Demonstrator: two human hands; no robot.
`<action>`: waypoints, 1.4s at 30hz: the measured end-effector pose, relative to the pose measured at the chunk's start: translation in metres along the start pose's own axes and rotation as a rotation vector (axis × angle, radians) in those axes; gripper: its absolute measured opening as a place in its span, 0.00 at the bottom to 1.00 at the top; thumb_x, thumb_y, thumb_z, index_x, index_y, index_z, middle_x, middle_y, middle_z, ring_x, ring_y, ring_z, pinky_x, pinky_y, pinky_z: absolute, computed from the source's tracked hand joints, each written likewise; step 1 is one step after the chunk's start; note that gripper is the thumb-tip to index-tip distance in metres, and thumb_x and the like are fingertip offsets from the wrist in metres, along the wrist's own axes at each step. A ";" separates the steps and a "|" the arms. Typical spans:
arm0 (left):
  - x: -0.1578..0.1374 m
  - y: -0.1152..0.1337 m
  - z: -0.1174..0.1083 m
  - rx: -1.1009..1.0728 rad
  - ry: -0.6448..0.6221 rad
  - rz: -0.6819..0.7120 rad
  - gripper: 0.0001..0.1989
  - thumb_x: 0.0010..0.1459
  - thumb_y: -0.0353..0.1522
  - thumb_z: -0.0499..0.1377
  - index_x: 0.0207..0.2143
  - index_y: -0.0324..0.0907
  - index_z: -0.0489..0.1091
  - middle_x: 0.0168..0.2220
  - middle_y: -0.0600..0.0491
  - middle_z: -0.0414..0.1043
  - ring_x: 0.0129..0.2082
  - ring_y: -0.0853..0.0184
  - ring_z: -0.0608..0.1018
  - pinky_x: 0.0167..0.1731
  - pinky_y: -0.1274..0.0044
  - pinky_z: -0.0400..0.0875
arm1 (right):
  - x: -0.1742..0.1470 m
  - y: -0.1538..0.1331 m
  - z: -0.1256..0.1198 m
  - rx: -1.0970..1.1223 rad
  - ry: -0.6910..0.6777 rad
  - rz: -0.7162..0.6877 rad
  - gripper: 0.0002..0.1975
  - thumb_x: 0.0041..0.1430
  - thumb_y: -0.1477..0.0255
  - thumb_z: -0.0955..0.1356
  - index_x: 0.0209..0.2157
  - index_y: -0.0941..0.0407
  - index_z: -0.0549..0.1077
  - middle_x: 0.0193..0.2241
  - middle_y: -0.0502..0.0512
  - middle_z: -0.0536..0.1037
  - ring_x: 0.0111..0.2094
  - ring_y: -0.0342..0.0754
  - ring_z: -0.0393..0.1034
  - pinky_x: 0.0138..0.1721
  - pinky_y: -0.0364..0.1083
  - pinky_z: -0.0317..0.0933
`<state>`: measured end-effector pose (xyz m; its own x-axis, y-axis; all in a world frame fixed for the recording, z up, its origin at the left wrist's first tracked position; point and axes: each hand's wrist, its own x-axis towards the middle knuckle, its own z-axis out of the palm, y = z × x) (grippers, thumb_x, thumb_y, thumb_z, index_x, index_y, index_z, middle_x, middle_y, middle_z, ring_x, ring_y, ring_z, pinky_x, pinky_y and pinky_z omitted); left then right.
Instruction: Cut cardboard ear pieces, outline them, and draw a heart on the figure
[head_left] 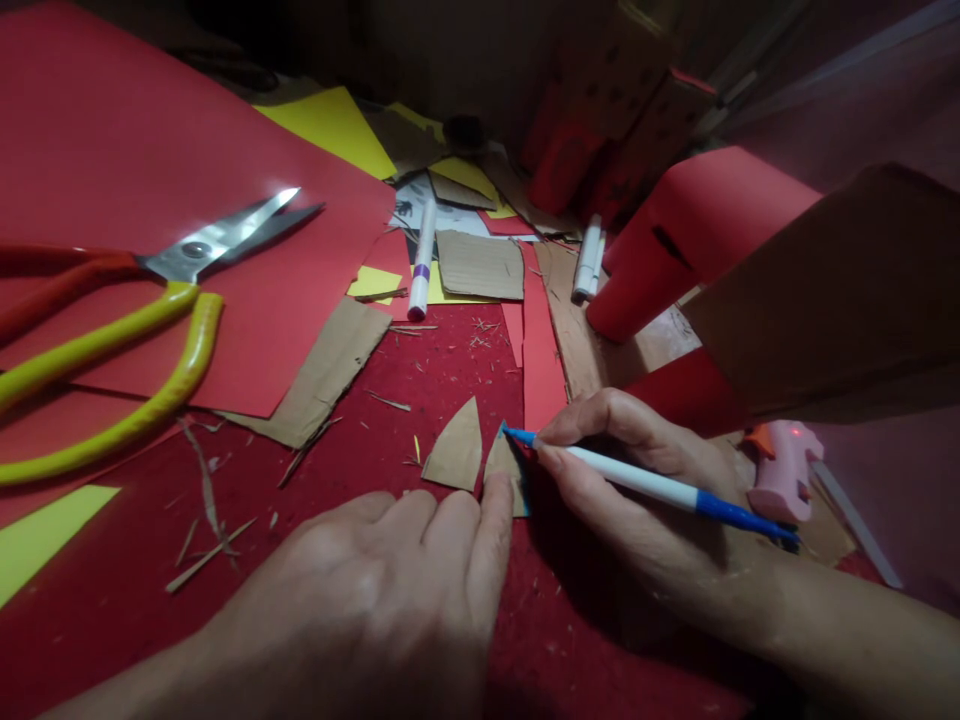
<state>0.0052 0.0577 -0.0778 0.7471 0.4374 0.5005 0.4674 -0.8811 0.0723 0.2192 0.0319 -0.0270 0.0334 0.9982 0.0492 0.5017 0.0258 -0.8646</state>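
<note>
Right hand (667,560) pinching a marker (630,475), left hand (397,580) pressing, fingers together, a cutout (497,462) is partly blue-edged, the piece (456,448) left of it bare.

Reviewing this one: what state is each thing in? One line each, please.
Scissors: blades parted, lying on red paper.
Blue pen: uncapped, tip at the held cardboard's edge.
Held cardboard piece: flat, blue along part of its edge.
Other pointed cardboard piece: flat, plain on top.
Pink glue gun: small red light lit.
Left hand: pressing the held piece.
Right hand: closed around the pen.
</note>
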 end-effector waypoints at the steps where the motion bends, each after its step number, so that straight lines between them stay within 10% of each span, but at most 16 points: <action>1: -0.001 0.000 -0.001 0.015 0.005 0.003 0.24 0.73 0.32 0.54 0.66 0.36 0.75 0.35 0.48 0.79 0.34 0.61 0.81 0.35 0.71 0.77 | 0.000 -0.001 0.000 -0.008 0.006 0.001 0.07 0.66 0.77 0.73 0.33 0.52 0.76 0.24 0.46 0.80 0.24 0.42 0.73 0.22 0.38 0.62; 6: -0.004 -0.001 -0.003 0.124 0.030 0.066 0.23 0.70 0.21 0.45 0.58 0.24 0.73 0.25 0.54 0.72 0.20 0.61 0.73 0.20 0.67 0.65 | 0.002 -0.002 0.000 -0.002 0.003 -0.029 0.07 0.65 0.78 0.73 0.34 0.53 0.76 0.23 0.46 0.80 0.22 0.41 0.72 0.21 0.38 0.60; 42: -0.002 -0.001 -0.007 0.127 -0.028 0.066 0.22 0.67 0.20 0.48 0.58 0.25 0.74 0.27 0.53 0.74 0.22 0.60 0.74 0.21 0.66 0.66 | 0.002 0.002 -0.001 -0.040 -0.057 -0.190 0.08 0.62 0.80 0.74 0.36 0.52 0.77 0.28 0.50 0.83 0.25 0.44 0.77 0.26 0.41 0.71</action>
<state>-0.0004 0.0566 -0.0729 0.7902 0.3856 0.4764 0.4716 -0.8789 -0.0709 0.2213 0.0335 -0.0276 -0.1136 0.9770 0.1805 0.5286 0.2133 -0.8216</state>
